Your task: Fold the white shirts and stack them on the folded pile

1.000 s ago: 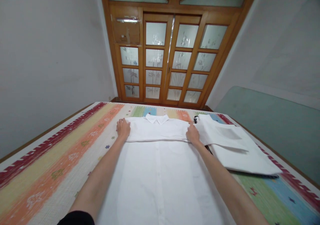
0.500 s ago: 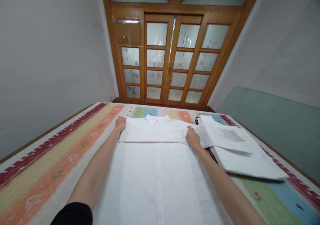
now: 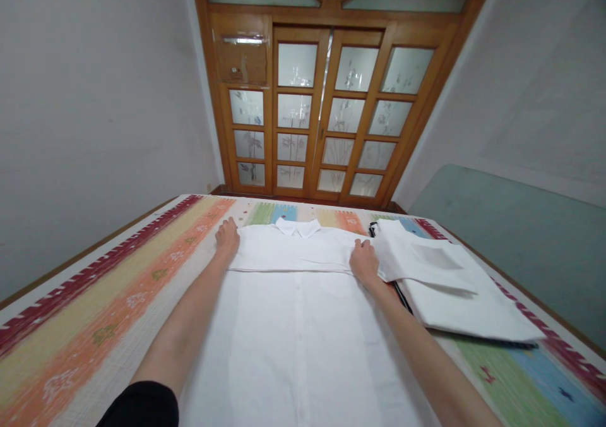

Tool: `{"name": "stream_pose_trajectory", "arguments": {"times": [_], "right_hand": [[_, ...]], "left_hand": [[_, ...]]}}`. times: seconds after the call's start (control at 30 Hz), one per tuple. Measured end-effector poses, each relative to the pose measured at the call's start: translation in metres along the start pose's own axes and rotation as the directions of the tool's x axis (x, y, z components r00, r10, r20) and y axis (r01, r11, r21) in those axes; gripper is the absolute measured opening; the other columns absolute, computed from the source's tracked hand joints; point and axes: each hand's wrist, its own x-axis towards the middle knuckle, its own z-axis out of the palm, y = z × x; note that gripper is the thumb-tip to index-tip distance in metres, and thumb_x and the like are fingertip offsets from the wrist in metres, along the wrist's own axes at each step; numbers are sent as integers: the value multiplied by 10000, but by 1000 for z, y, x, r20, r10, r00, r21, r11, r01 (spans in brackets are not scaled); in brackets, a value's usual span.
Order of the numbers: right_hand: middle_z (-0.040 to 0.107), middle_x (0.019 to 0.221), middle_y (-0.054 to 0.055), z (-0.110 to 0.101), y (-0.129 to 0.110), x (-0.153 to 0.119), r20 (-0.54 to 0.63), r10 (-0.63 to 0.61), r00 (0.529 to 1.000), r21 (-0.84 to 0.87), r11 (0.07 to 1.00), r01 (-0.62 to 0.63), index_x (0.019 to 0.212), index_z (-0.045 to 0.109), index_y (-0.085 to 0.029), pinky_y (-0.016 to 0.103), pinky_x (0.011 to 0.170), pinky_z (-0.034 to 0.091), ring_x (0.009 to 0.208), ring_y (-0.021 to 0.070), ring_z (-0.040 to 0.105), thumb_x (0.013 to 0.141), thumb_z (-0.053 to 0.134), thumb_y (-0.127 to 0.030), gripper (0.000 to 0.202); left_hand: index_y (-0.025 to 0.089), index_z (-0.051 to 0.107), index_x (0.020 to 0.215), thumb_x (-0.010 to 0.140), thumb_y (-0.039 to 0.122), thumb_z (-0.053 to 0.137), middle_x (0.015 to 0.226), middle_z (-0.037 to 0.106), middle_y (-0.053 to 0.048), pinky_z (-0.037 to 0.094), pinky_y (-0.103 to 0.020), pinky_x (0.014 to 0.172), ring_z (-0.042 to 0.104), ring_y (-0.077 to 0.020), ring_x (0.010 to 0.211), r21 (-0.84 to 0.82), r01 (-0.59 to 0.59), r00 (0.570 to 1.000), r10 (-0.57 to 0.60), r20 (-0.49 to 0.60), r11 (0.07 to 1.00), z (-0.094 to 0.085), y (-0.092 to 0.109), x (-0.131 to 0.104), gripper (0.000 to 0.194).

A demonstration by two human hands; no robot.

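Note:
A white collared shirt lies spread out, its button placket running toward me and its collar at the far end. A folded layer of the same cloth crosses below the collar, with a straight near edge. At the left shoulder, my left hand is closed with curled fingers on the shirt's edge. My right hand pinches the right side of that folded layer. White cloth extends to the right beyond my right hand. The fingertips of both hands are partly hidden.
To the right lies a stack of folded white clothing with a dark edge under it. Everything rests on a striped, patterned cloth. A pale green panel leans at the right wall, and wooden glazed doors stand beyond.
My left hand has shifted slightly at the left shoulder and its knuckles are raised a little more. My right hand has stayed nearly in place, and the shirt has hardly moved.

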Motion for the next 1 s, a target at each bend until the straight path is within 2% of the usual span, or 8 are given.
{"name": "stream_pose_trajectory", "arguments": {"times": [0.07,0.17,0.37,0.43,0.53,0.8,0.9,1.0], "right_hand": [[522,1240,223,-1,-6,0,-58,-84,995,7,996,85,1162,570,-93,412,857,441,1092,307,524,870,334,-77,376],[458,1371,198,3,-27,-4,-46,-232,972,84,968,235,1224,557,-77,412,1020,340,1255,301,411,913,359,-188,385],[279,1523,125,17,-62,-19,204,-491,847,221,866,449,1454,336,-121,412,1126,170,1408,261,218,978,237,-434,578],[221,1546,96,18,-59,-22,242,-494,835,209,867,453,1481,287,-172,435,1131,142,1422,271,172,972,212,-505,612],[184,1558,73,17,-46,-24,262,-448,855,179,893,413,1493,258,-212,447,1135,118,1428,282,142,953,207,-583,656],[184,1556,92,9,-29,-31,268,-308,913,117,951,286,1490,259,-169,433,1138,116,1426,259,158,980,199,-494,608],[192,1554,91,7,-30,-32,265,-299,917,124,953,275,1490,259,-164,433,1139,112,1424,262,161,978,212,-496,612],[195,1554,88,5,-31,-33,264,-294,919,123,955,271,1488,264,-171,430,1137,115,1425,252,162,979,212,-496,606]], "left_hand": [[64,529,1199,876,71,315,1154,604,-233,447,-393,897,561,-303,1121,18,-76,997,76,13,997,2,10,-5,387],[84,586,1147,908,201,354,1181,617,-193,417,-382,964,538,-285,1160,27,-197,978,195,76,980,14,27,-19,353],[115,434,1373,943,423,310,1492,359,-139,234,-422,1127,298,-279,1386,32,-305,937,295,185,952,40,36,-45,544],[123,378,1417,950,455,261,1516,310,-127,198,-433,1143,250,-271,1409,33,-314,929,300,215,949,40,30,-44,585],[135,338,1444,952,480,215,1532,274,-109,173,-437,1153,208,-262,1424,34,-322,921,305,243,946,36,19,-38,613],[122,368,1421,943,448,257,1520,284,-150,179,-514,1133,243,-280,1411,-7,-200,953,196,229,980,28,-7,-24,589],[120,411,1390,937,365,291,1497,337,-158,206,-552,1110,278,-320,1390,-10,-144,970,144,194,989,23,-14,-21,528],[110,490,1312,910,235,324,1384,491,-184,292,-495,1076,368,-309,1341,-24,-91,986,94,135,996,15,-22,-22,452]]}}
